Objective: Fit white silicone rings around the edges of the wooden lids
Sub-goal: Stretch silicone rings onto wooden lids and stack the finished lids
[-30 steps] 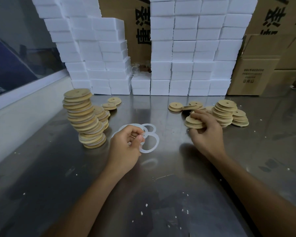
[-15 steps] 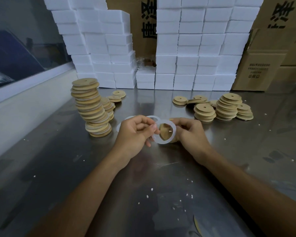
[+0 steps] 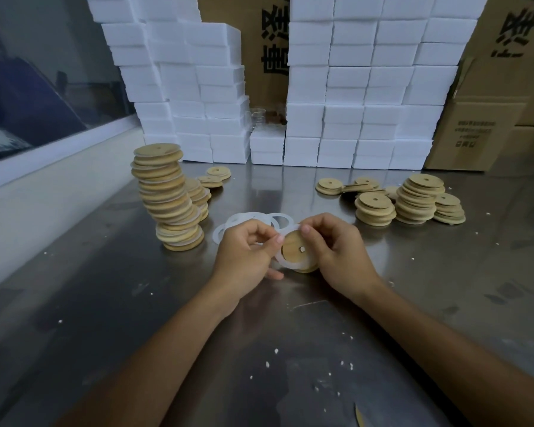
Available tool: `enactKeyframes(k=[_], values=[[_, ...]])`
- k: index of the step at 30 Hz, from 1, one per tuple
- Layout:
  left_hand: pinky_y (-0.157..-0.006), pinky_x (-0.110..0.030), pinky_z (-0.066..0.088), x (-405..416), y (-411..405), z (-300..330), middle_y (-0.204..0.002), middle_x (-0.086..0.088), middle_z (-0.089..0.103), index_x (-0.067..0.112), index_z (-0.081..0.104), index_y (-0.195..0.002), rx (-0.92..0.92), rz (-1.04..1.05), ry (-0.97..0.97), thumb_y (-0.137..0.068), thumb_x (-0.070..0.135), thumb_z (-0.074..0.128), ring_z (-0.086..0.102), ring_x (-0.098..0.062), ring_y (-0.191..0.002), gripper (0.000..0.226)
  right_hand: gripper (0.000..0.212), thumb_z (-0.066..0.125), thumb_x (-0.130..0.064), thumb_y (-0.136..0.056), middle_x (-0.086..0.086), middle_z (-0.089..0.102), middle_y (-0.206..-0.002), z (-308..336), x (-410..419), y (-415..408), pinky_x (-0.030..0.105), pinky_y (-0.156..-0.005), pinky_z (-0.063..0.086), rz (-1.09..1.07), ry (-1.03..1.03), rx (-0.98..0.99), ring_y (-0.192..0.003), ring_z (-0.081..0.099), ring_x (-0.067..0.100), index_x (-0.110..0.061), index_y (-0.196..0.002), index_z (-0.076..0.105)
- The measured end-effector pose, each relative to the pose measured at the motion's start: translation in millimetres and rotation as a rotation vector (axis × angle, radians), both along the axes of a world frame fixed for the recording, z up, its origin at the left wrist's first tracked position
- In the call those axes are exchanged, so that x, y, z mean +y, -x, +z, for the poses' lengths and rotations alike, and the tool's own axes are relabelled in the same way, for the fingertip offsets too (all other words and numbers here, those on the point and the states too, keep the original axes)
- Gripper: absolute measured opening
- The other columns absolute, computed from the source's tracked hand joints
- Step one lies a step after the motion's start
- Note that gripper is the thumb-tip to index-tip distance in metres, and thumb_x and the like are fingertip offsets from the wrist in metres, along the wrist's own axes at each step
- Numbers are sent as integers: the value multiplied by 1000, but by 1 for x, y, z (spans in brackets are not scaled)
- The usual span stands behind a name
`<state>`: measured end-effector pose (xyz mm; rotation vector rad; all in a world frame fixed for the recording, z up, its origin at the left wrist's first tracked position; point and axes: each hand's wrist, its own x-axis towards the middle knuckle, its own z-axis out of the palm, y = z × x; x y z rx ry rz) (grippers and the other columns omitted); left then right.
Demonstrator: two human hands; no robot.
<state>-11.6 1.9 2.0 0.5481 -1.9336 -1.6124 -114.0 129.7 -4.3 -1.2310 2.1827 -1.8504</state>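
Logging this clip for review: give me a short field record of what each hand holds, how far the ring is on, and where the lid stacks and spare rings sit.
left hand: pinches the white ring
right hand: holds the wooden lid
ring state: partly round the lid's edge
spare rings: on the steel table, behind the hands
tall leaning stack: left of the hands
shorter stacks: right rear
backdrop: white boxes

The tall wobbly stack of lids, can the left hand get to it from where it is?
Probably yes. The tall stack stands just beyond the left hand with bare table between them, but that hand is pinching the white ring and would have to let go first.
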Motion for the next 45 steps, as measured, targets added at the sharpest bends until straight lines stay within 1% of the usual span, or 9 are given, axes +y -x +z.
enactKeyframes(k=[7, 10, 13, 15, 19, 27, 36, 40, 45], values=[[-65, -37, 61, 5, 3, -5, -84, -7, 74, 17, 64, -70, 31, 15, -160, -90, 3, 66, 74, -22, -84, 24, 7, 61, -11, -96, -1, 72, -89, -3, -3, -4, 39, -76, 58, -1, 22, 88, -85, 69, 16, -10, -96, 68], [-75, -45, 60, 2, 5, -6, -84, -8, 72, 20, 63, -70, 43, 133, 47, -87, 3, 69, 72, -25, -86, 24, 8, 65, -11, -94, -12, 73, -88, -5, -4, -2, 23, -75, 56, -47, 30, 124, -85, 69, 6, -18, -91, 69], [-69, -24, 55, 0, 3, -4, -74, 8, 69, 29, 60, -67, 33, 206, 351, -84, 8, 73, 68, -6, -74, 30, 11, 68, -14, -92, -24, 69, -86, -5, -3, 1, 9, -70, 50, -95, -1, 149, -86, 66, -4, -24, -88, 70], [-64, -12, 48, 0, 2, -3, -71, 12, 67, 32, 60, -67, 17, 198, 415, -83, 9, 73, 65, -1, -71, 32, 14, 68, -16, -91, -23, 69, -87, -5, -2, 2, 14, -71, 54, -106, -30, 135, -84, 66, -1, -29, -86, 69], [-69, -16, 52, -1, 2, -5, -76, 10, 68, 30, 60, -71, 40, 187, 401, -85, 6, 71, 66, -2, -74, 30, 8, 68, -16, -92, -13, 72, -86, -4, -3, 1, 34, -75, 60, -98, -34, 115, -83, 67, 6, -23, -89, 71], [-68, -12, 52, 4, -1, -1, -74, 15, 69, 32, 66, -72, 187, 258, 428, -81, 6, 75, 67, 0, -73, 29, 4, 65, -16, -94, -11, 70, -85, 1, -1, -4, 33, -71, 59, -91, 8, 156, -79, 66, 7, -16, -92, 69], [-72, -38, 60, 12, 7, -5, -72, 3, 72, 27, 66, -71, 184, 177, 232, -84, 2, 71, 72, -16, -71, 29, 5, 64, -10, -93, -3, 70, -83, -1, -5, -11, 29, -71, 52, -57, -124, 428, -75, 62, 10, -12, -90, 69], [-64, -11, 47, 2, 6, -7, -71, 15, 68, 35, 63, -69, 184, 226, 446, -82, 9, 74, 64, -3, -70, 31, 5, 64, -13, -93, -9, 67, -80, 0, -4, -8, 22, -66, 49, -141, -86, 302, -77, 61, 8, -13, -89, 67], [-78, -8, 42, -2, 6, -10, -100, 17, 65, 32, 61, -102, 76, 66, 569, -93, 19, 56, 59, 0, -96, 17, 7, 60, -13, -96, -8, 68, -84, 0, -3, -6, 20, -69, 50, -168, -59, 156, -84, 62, 4, -14, -90, 64]])
